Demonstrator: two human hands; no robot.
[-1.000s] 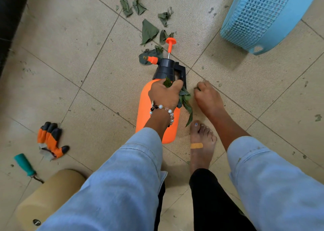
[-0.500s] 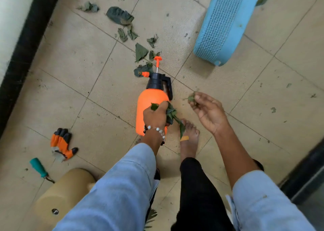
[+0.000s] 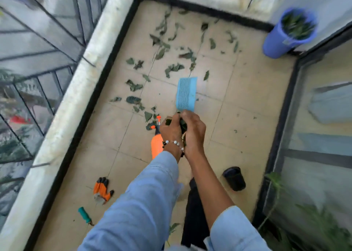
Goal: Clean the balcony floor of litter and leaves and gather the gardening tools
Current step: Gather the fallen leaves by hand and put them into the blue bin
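My left hand (image 3: 170, 130) and my right hand (image 3: 193, 130) are pressed together in front of me, both gripping a bunch of green leaves (image 3: 182, 124) between them. Below them on the tiled floor stands the orange spray bottle (image 3: 156, 146), partly hidden by my left wrist. Many torn leaves (image 3: 172, 68) lie scattered over the far half of the floor. An orange and black gardening glove (image 3: 102, 190) and a green-handled tool (image 3: 84, 215) lie at the lower left.
A blue mesh basket (image 3: 186, 93) lies on the floor just beyond my hands. A blue bucket (image 3: 285, 37) holding leaves stands in the far right corner. A black pot (image 3: 234, 178) sits at my right. A low wall with railing (image 3: 76, 75) runs along the left.
The view has risen from a crouch to standing height. My right hand has come over to the left and closed on the leaf bunch. The whole balcony now shows.
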